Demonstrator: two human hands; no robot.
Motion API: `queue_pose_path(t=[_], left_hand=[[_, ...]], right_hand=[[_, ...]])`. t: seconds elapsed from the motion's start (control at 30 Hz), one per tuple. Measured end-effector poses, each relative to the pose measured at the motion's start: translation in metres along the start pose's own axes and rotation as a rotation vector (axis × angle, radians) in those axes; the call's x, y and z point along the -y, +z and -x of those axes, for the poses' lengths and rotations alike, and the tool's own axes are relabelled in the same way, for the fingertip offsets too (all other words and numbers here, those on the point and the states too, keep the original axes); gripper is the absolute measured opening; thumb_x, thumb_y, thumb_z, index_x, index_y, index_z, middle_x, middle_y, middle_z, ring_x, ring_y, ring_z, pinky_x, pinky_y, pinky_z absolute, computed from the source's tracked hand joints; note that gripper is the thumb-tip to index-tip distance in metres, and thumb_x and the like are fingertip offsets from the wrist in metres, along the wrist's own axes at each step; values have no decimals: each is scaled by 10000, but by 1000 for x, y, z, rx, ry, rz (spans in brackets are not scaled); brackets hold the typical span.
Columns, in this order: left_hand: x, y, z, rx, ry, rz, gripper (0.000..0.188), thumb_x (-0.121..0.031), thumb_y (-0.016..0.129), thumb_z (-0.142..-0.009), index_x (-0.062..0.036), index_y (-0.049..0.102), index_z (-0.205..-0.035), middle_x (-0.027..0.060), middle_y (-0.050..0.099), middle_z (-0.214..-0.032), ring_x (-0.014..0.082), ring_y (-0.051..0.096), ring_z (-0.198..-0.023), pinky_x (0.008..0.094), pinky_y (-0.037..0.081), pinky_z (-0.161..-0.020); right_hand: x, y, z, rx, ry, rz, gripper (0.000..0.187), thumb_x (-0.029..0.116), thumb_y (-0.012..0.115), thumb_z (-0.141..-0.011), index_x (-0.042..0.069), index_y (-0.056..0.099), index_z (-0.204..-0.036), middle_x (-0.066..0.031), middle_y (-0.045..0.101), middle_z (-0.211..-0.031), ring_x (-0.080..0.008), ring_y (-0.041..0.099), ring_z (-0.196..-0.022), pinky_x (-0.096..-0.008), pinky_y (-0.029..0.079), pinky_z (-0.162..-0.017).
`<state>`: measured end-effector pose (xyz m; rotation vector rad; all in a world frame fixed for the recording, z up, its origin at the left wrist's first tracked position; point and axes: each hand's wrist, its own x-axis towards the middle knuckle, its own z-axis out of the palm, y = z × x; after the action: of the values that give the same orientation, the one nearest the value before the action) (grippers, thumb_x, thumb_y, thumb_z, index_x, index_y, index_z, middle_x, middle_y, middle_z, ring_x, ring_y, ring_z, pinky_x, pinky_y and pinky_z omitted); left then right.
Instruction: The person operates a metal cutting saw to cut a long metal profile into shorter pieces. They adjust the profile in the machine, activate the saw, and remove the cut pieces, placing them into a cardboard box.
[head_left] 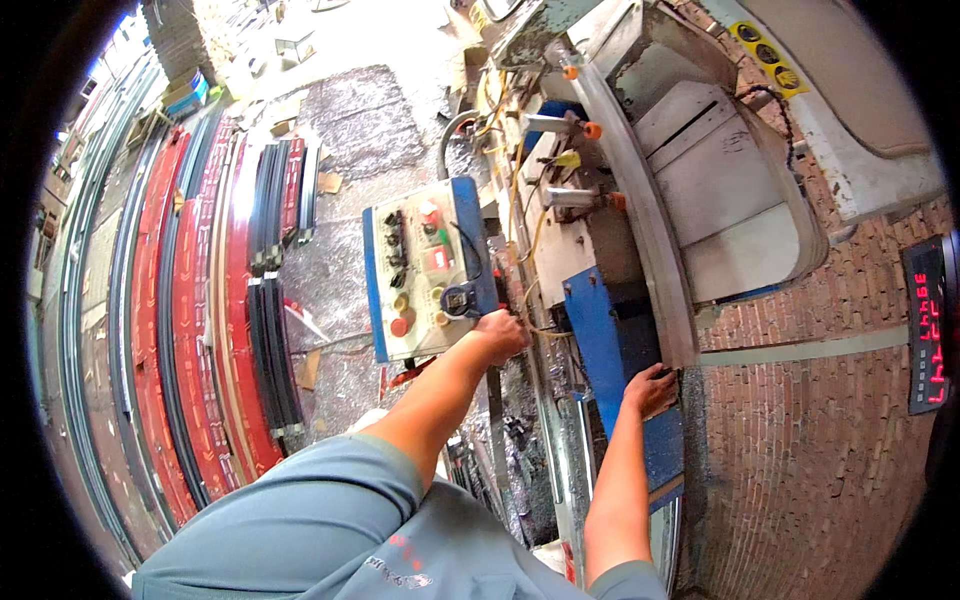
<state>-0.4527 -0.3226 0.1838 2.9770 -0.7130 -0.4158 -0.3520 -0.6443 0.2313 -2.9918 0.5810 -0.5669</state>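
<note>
My left hand (501,337) is at the lower right corner of a control panel (408,300), fingers curled downward; what they close on is hidden. The panel has a cream face, blue sides, black knobs, a round dial (458,301) and red and yellow buttons. My right hand (652,391) rests over a blue machine panel (610,350), its bent fingers at the near end of a long grey metal profile (650,215). The profile runs away from me along the machine, beside clamp cylinders (572,198) with orange tips.
To the left lie long stacks of red-wrapped bars (232,330) and dark profiles (270,340). A pale machine housing (730,190) stands at right, before a brick wall (800,450). A display with red digits (928,325) sits at the far right. Metal shavings (365,120) cover the floor.
</note>
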Motion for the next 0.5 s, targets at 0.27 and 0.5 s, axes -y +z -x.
queue_pose_path(t=[0.27,0.5], left_hand=[[1,10,-3,-28,-18,-33,126,-226,677,-768,-162,763,-835,53,760,-943,235,732,-907,378,558,-722],[2,21,-8,-49,-1,-49,125,-222,669,-774,-169,765,-835,47,762,-923,236,734,-902,382,564,-700]], right_hand=[[7,-9,1,66,10,-41,620,451,355,-1057,-22,472,-1441,-211,488,-1453,-385,460,-1312,-499,367,-1109],[6,-9,3,34,20,-38,626,456,354,-1055,-33,506,-1415,-209,485,-1446,-387,467,-1295,-494,374,-1098]])
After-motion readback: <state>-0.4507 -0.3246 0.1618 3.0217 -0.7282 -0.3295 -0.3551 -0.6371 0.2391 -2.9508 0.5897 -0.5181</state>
